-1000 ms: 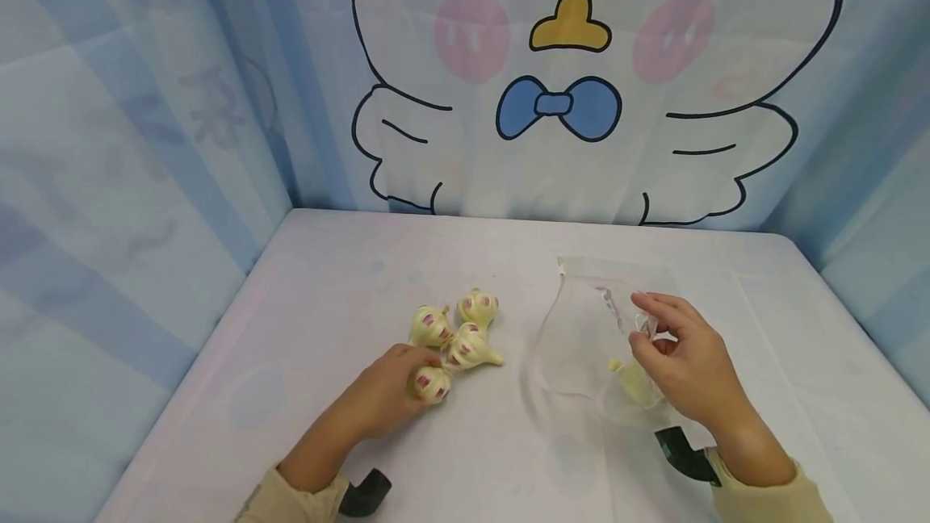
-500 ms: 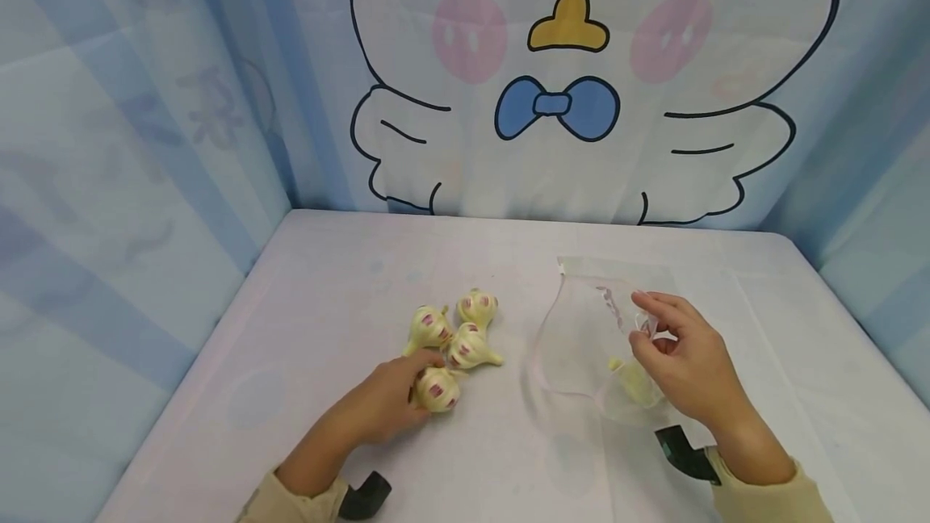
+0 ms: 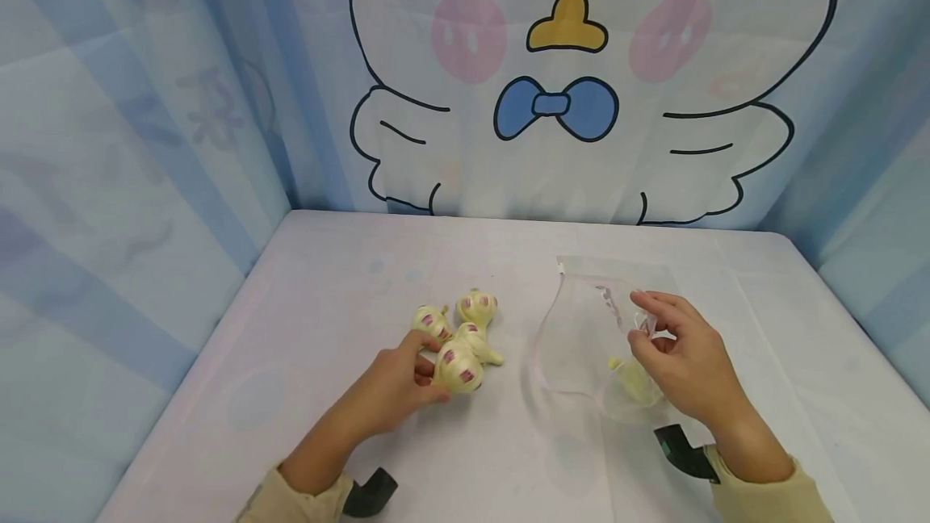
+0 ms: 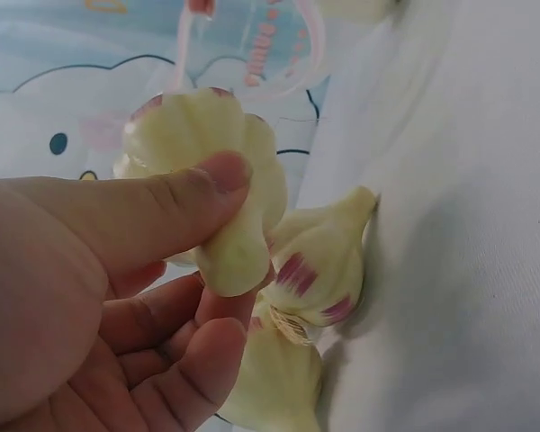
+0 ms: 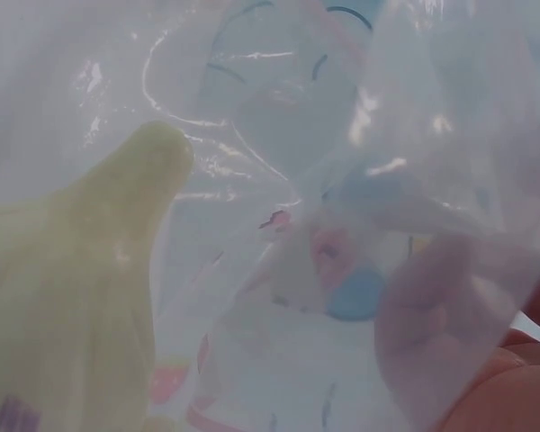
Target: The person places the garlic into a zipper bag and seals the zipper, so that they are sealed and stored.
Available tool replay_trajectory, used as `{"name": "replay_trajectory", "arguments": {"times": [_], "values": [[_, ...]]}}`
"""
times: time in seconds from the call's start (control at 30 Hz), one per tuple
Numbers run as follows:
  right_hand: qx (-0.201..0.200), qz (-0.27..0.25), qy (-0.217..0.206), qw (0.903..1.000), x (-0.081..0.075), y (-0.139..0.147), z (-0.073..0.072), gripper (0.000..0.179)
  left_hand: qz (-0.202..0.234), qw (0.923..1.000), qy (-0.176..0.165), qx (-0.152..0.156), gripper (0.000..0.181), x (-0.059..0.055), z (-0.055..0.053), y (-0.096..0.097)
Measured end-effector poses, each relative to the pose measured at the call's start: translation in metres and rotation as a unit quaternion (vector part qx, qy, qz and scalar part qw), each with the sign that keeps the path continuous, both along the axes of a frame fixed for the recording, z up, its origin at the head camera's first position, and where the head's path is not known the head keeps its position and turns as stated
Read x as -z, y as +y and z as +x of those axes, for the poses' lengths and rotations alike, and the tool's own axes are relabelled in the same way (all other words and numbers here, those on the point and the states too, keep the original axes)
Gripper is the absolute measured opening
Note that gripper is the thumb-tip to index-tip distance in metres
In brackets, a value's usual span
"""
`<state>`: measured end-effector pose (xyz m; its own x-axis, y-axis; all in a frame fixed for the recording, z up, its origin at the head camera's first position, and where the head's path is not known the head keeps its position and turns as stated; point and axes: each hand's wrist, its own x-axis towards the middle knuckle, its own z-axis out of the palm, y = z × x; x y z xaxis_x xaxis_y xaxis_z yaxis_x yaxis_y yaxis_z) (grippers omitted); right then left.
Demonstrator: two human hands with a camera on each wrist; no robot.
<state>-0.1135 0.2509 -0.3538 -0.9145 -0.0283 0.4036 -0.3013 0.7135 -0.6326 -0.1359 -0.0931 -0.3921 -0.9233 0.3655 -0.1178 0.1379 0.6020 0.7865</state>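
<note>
A pale yellow garlic bulb with purple patches (image 3: 458,370) is pinched between the thumb and fingers of my left hand (image 3: 395,386). In the left wrist view, the thumb presses on this bulb's neck, and its rounded end faces away. Just behind it on the table lie several more garlic bulbs (image 3: 477,307), partly covered by the held one. My right hand (image 3: 693,366) pinches the edge of a clear plastic bag (image 3: 581,337) between thumb and fingers. Inside the bag sits another garlic bulb (image 5: 81,288), seen through the film.
A white table (image 3: 320,281) carries everything. Curtains stand around it, the back one (image 3: 552,176) printed with a cartoon character. Each wrist bears a black mount (image 3: 370,493) by a beige sleeve.
My left hand has taken hold of the nearest garlic bulb and moved it slightly right, in front of the others. The right hand and bag have stayed in place.
</note>
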Motion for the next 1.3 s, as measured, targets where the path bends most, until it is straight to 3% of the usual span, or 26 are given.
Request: {"name": "replay_trajectory", "arguments": {"times": [0.17, 0.33, 0.43, 0.97, 1.3], "values": [[0.000, 0.003, -0.001, 1.0000, 0.000, 0.000, 0.000, 0.041, 0.012, 0.9993, 0.036, 0.005, 0.052, -0.002, 0.001, 0.003], [-0.001, 0.002, -0.002, 1.0000, 0.000, -0.001, 0.000, 0.041, 0.026, 0.9915, 0.125, -0.022, 0.051, -0.002, 0.000, 0.006], [-0.003, 0.000, -0.003, 1.0000, 0.000, -0.001, 0.000, 0.041, 0.040, 0.9856, 0.160, -0.036, 0.053, -0.004, -0.001, 0.009], [0.004, 0.009, -0.009, 0.9999, -0.004, -0.001, -0.002, 0.041, 0.065, 0.9818, 0.174, -0.040, 0.042, -0.016, -0.007, 0.024], [0.007, 0.009, -0.019, 0.9998, -0.005, -0.002, -0.002, 0.042, 0.111, 0.9774, 0.176, -0.039, 0.025, -0.015, -0.015, 0.034]]}}
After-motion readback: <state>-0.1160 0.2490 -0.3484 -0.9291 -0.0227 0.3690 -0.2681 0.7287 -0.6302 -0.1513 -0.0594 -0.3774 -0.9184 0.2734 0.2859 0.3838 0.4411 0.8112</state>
